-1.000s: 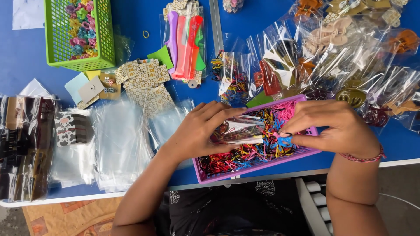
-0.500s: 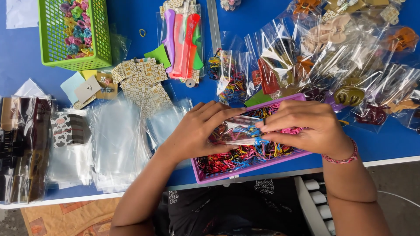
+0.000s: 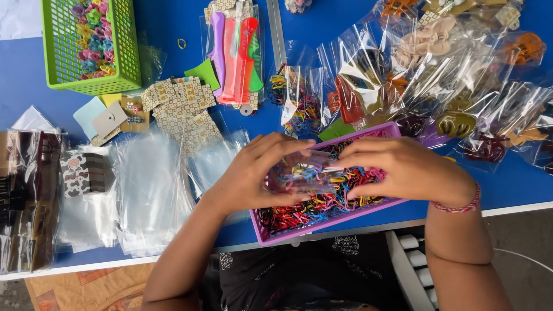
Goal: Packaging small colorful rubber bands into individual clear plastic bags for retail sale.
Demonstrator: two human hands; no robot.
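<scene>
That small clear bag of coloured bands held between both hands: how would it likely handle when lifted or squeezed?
The clear bag, pinched between left hand and right hand over the purple tray, looks thin and crinkled, so probably floppy. Its small bands suggest it is light. The glossy film may be slippery.

Tabletop [image 3: 167, 26]: blue surface with a white near edge.
Far left corner: green mesh basket [image 3: 89, 46].
Far edge, middle: packet of combs [image 3: 233, 55].
Near edge, middle: purple tray [image 3: 322, 222].
Left edge: stack of clear bags [image 3: 147, 190].
Far right corner: bagged hair claws [image 3: 455, 75].
</scene>
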